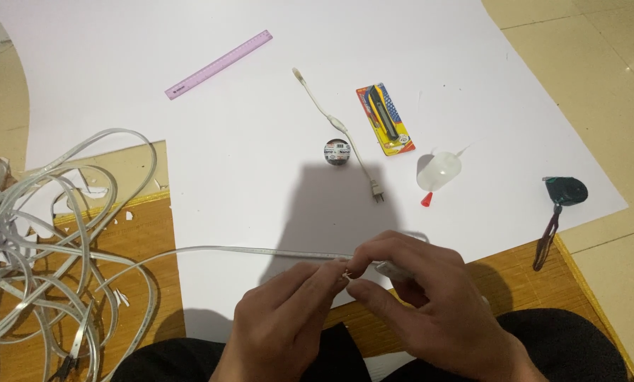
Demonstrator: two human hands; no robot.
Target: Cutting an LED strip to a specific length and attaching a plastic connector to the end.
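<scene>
Head view — pale, flat, translucent strip (pixel 260 250)

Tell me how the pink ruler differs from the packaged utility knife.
The ruler is bare, translucent pink, long and thin; the utility knife is shorter, black and yellow, sealed in an orange card pack. The ruler lies at a shallow slant, the knife steeper. Both rest untouched on the white sheet.

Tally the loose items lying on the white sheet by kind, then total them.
Ruler: 1
Power cord with plug: 1
Tape roll: 1
Packaged utility knife: 1
Glue bottle with red cap: 1
Total: 5
</scene>
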